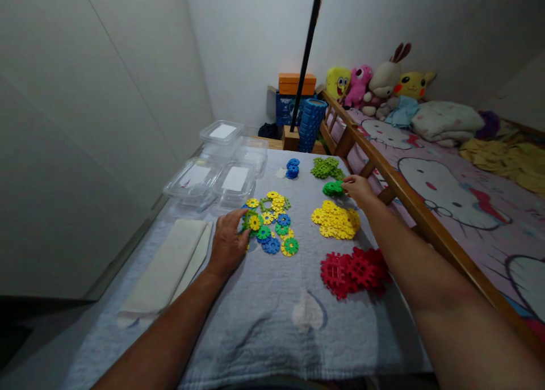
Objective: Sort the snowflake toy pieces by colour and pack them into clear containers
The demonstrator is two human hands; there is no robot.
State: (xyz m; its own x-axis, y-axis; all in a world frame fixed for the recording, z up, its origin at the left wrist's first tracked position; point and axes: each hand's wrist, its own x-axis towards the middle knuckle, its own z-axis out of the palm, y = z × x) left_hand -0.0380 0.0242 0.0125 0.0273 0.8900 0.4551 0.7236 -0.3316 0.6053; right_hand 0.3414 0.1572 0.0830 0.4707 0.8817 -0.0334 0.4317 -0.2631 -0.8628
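Note:
Plastic snowflake discs lie sorted by colour on a grey cloth [272, 316]. My left hand [227, 242] rests at the left edge of a mixed pile [272, 222] of yellow, blue and green discs, fingers curled on a light green piece. My right hand [360, 188] reaches to the small dark green pile [332, 189], fingers pinched on a dark green disc. Nearby lie a yellow pile [336, 219], a red pile [353, 269], a light green pile [326, 167] and a small blue pile [292, 168].
Several clear plastic boxes [221, 171] stand at the back left. A folded pale cloth [168, 268] lies on the left. A wooden bed rail [409, 200] runs along the right, with plush toys [378, 83] behind. A black pole [304, 55] rises at the back.

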